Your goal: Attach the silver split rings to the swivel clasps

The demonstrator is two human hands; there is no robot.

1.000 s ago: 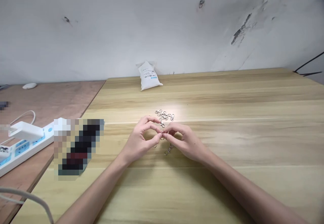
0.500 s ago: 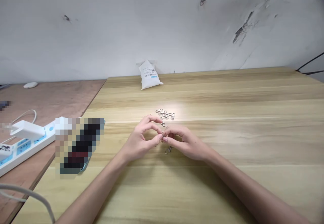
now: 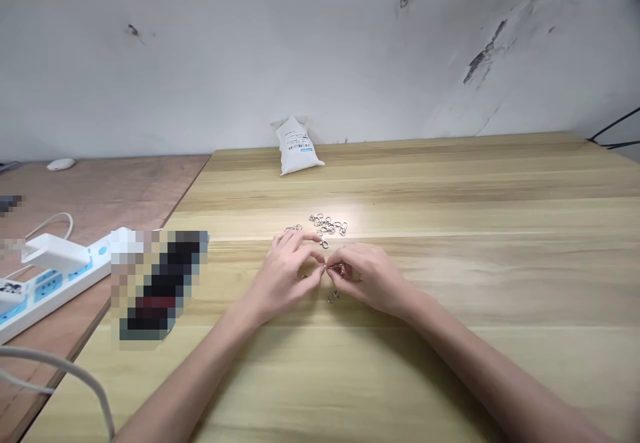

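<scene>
A small silver swivel clasp (image 3: 337,267) is pinched between the thumb and fingers of my right hand (image 3: 376,279). My left hand (image 3: 290,273) has thumb and index fingertip closed at the clasp's left end. What lies between those left fingertips is too small to make out. Just beyond the hands lies a loose pile of silver swivel clasps (image 3: 331,224) on the wooden table. One single clasp (image 3: 324,243) rests close to my left fingers, and another clasp (image 3: 333,297) lies below my right hand. Part of a further clasp (image 3: 294,227) shows behind my left knuckles.
A white plastic packet (image 3: 298,149) with a printed label stands near the wall. To the left are a blurred-out phone (image 3: 165,286), a white power strip (image 3: 50,286) with a plugged-in charger (image 3: 60,254), and a grey cable (image 3: 75,368). A brown table (image 3: 125,186) adjoins this one.
The fingers have turned the held clasp, and more of it now shows inside my right hand. My left hand has shifted slightly right, uncovering a clasp behind it. The camera view has shifted slightly.
</scene>
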